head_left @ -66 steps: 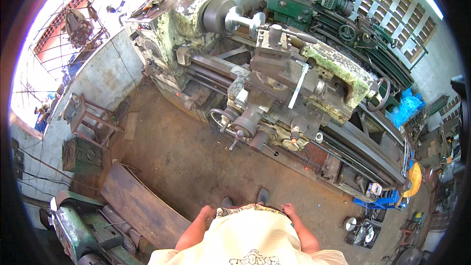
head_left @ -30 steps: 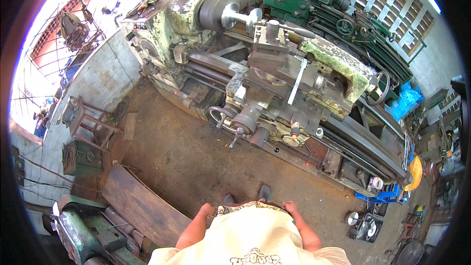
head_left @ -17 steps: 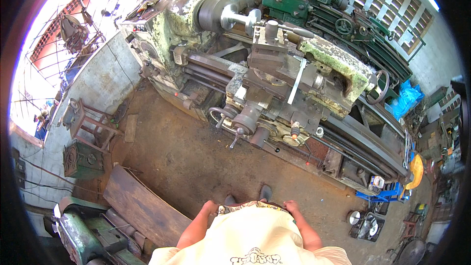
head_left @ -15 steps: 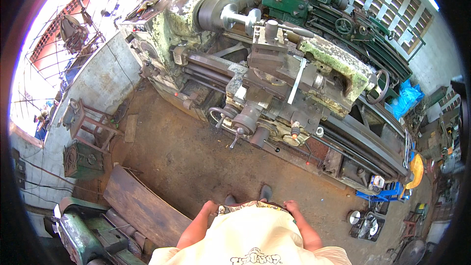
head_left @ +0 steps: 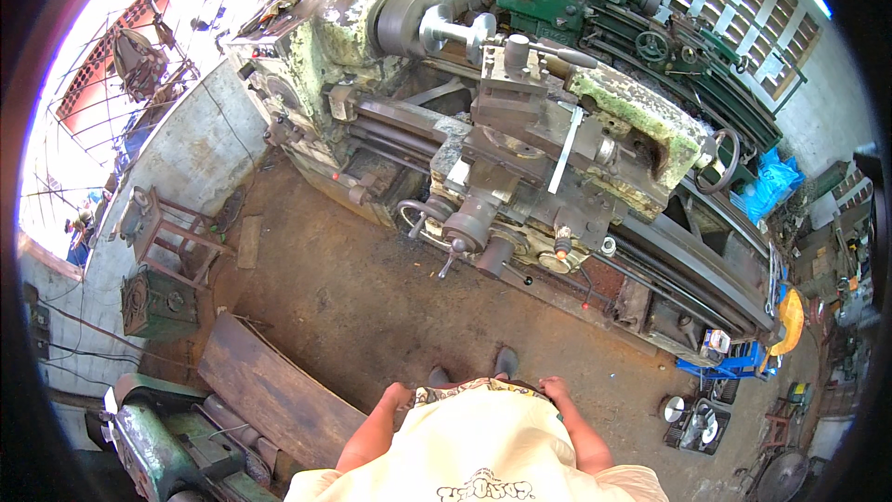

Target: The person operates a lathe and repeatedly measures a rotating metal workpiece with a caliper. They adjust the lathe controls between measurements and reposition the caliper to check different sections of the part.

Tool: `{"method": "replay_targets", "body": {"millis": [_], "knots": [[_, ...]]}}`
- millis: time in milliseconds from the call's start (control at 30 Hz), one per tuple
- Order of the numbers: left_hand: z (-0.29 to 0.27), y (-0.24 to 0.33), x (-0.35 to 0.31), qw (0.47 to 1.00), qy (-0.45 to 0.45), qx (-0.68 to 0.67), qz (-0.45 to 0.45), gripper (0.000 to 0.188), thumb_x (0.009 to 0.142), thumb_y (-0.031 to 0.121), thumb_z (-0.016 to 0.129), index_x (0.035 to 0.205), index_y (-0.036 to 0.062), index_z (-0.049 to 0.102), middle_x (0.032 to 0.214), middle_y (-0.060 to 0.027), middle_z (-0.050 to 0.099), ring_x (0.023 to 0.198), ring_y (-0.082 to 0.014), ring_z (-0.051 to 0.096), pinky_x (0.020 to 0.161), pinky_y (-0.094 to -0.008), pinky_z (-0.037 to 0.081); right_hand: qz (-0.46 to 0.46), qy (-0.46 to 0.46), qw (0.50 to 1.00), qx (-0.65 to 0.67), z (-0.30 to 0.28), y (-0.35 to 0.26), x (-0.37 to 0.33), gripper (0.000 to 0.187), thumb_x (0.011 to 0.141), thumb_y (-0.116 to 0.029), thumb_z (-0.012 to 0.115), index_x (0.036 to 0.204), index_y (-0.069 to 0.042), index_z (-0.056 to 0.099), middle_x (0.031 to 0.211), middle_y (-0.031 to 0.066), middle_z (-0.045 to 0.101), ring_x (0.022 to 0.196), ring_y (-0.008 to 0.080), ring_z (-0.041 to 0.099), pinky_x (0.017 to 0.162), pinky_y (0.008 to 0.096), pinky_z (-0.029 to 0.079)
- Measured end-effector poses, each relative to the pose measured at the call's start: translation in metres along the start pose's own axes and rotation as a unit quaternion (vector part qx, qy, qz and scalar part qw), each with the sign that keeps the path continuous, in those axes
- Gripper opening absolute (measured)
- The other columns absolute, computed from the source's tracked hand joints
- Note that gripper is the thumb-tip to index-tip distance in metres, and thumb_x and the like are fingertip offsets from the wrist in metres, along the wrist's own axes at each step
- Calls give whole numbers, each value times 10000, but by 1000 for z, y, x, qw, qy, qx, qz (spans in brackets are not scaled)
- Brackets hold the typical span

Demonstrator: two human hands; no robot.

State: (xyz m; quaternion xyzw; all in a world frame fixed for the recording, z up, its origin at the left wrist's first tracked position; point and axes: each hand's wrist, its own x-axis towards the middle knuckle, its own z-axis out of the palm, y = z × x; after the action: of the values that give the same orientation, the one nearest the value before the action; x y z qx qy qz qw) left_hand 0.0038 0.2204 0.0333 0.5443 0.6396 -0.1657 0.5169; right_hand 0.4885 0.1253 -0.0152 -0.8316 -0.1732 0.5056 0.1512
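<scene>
The left hand (head_left: pixel 400 394) and right hand (head_left: pixel 555 389) hang beside the waist, well apart from the worn lathe (head_left: pixel 502 163) standing ahead; the fingers look curled with nothing visible in them, though I cannot tell whether they are clenched or slack. A spool-shaped workpiece (head_left: pixel 455 33) projects from the chuck (head_left: pixel 401 24). If the spindle turned, vibration could shake the pale flat bar (head_left: pixel 565 149) off the carriage, and leaning close could let the loose shirt (head_left: pixel 474 446) snag; stepping carelessly leftward could mean tripping on the curved brown sheet (head_left: pixel 279 390). Counted: two hands, two lathes including the green lathe (head_left: pixel 632 28) behind, one chuck, one workpiece, one bar, one sheet, one blue bag (head_left: pixel 771 184).
</scene>
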Motion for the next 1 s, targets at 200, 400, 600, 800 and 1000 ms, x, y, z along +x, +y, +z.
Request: {"method": "replay_targets", "body": {"millis": [200,400,600,800,1000], "knots": [[-6,11,-11,996,18,-53,-74,357,924,356,681,919,8,765,860,-93,768,743,-216,742,653,-349,585,1,4,1000,-18,3,3,8,303,873,-255,741,1064,-22,768,920,164,768,769,248,734,766,404,561],[-1,0,1,1000,-3,-24,-19,365,923,361,671,905,9,766,831,-97,763,714,-211,730,647,-346,579,8,1,1000,-13,1,-5,-1,275,881,-237,735,1033,-10,763,923,154,769,784,251,740,760,389,566],[4,-7,4,1000,7,-19,-21,356,925,358,667,875,21,768,805,-96,757,696,-203,720,651,-336,576,0,-20,1000,-11,-1,-13,-10,240,921,-192,706,1048,11,724,958,127,755,785,233,716,721,376,565],[-1,1,-10,996,17,-50,-66,350,926,339,667,859,11,768,800,-106,757,701,-213,726,650,-342,577,-9,-8,999,-41,-2,-16,-19,254,913,-196,709,1064,8,729,961,131,759,779,232,719,712,370,565],[-2,-3,-10,999,14,-27,-35,345,927,320,664,872,-3,770,817,-114,762,715,-225,740,641,-346,585,-12,-8,999,-48,4,-10,-12,261,906,-196,712,1061,14,730,943,139,758,779,238,724,709,374,570]]}}
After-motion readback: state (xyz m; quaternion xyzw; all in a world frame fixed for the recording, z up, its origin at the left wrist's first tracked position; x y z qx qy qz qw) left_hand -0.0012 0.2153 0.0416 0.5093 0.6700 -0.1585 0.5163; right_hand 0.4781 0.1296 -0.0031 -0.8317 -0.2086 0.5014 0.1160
